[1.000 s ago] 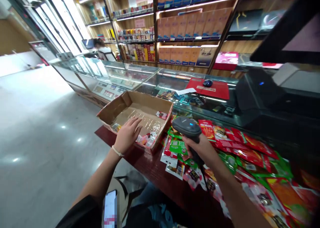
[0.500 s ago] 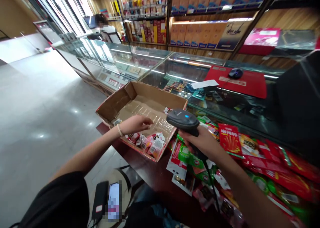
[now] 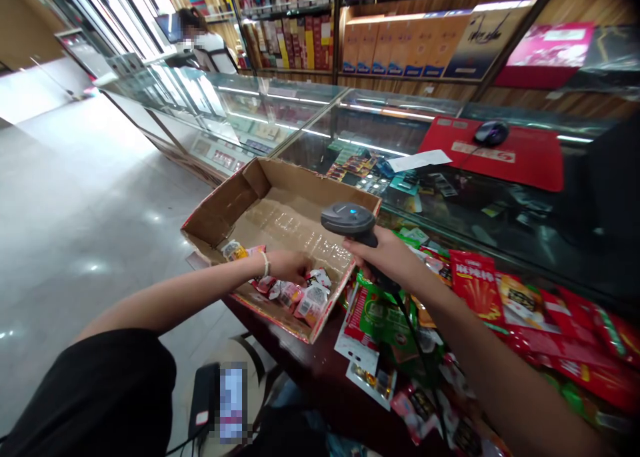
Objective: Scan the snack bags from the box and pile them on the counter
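My right hand (image 3: 385,257) is wrapped around the grip of a dark grey barcode scanner (image 3: 347,218), whose blue light is lit. The scanner is held over the right side of an open cardboard box (image 3: 240,203). Inside that box, my left hand (image 3: 293,267) reaches down to several small snack packets (image 3: 313,301) in the near corner. Its fingers are curled in and slightly blurred; what they grip, if anything, is hidden. Another small packet (image 3: 234,250) lies by the box's left wall.
Red and green snack bags (image 3: 475,287) are heaped on the right. Behind lies a glass display counter (image 3: 305,120) with a red mat (image 3: 535,160), a mouse (image 3: 491,133) and a paper strip (image 3: 420,160). A phone (image 3: 231,403) rests below left. A person (image 3: 205,47) sits farther back.
My left hand has moved down and to the right, onto the packets in the box. My right hand has shifted the scanner a little left and up. The view has tilted slightly downward.
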Demonstrator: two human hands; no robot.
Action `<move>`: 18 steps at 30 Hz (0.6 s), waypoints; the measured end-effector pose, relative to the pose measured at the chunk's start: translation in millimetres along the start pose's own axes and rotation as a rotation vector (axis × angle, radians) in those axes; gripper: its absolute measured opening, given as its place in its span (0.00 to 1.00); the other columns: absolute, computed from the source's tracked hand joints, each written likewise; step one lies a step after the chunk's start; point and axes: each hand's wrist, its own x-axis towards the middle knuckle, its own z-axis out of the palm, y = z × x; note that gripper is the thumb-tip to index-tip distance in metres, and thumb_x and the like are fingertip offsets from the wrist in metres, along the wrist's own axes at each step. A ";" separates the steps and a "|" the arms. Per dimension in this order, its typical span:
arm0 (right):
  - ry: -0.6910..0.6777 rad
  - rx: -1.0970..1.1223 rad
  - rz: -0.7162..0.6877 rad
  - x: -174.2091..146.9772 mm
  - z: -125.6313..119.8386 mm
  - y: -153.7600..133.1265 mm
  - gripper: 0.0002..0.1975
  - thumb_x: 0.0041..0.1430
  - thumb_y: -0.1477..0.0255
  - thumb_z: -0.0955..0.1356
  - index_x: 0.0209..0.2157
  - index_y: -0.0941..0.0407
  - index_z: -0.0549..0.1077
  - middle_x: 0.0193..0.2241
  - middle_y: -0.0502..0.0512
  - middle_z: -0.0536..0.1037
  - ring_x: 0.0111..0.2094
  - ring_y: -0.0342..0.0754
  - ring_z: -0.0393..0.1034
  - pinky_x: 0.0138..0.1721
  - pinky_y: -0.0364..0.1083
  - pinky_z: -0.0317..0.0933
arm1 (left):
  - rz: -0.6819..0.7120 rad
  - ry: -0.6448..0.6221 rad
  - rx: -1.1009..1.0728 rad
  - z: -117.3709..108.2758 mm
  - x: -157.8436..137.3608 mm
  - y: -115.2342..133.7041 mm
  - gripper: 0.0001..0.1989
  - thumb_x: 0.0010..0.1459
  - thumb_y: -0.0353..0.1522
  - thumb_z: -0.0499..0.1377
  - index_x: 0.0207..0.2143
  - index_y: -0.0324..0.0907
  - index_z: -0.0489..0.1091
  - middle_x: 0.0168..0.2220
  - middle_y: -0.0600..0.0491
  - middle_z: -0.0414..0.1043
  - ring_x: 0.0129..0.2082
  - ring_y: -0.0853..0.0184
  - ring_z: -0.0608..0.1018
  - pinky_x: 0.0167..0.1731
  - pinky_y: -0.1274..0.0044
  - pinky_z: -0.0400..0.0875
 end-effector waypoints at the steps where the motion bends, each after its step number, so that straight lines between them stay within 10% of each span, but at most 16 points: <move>1: 0.002 0.022 0.001 0.1 0.0 0.3 0.11 0.54 0.62 0.70 0.33 0.55 0.67 0.16 0.45 0.69 0.12 0.41 0.63 0.14 0.41 0.57 | 0.011 -0.007 -0.018 -0.4 -0.7 -0.5 0.06 0.49 0.32 0.63 0.31 0.40 0.72 0.27 0.56 0.73 0.25 0.71 0.70 0.26 0.81 0.59; 18: 0.103 0.198 -0.098 -48.2 12.2 -16.0 0.19 0.51 0.55 0.70 0.30 0.54 0.64 0.16 0.43 0.68 0.13 0.41 0.62 0.14 0.40 0.56 | -0.001 0.741 -1.078 -51.3 -46.9 14.2 0.10 0.47 0.31 0.64 0.33 0.39 0.67 0.25 0.57 0.67 0.23 0.73 0.72 0.28 0.78 0.73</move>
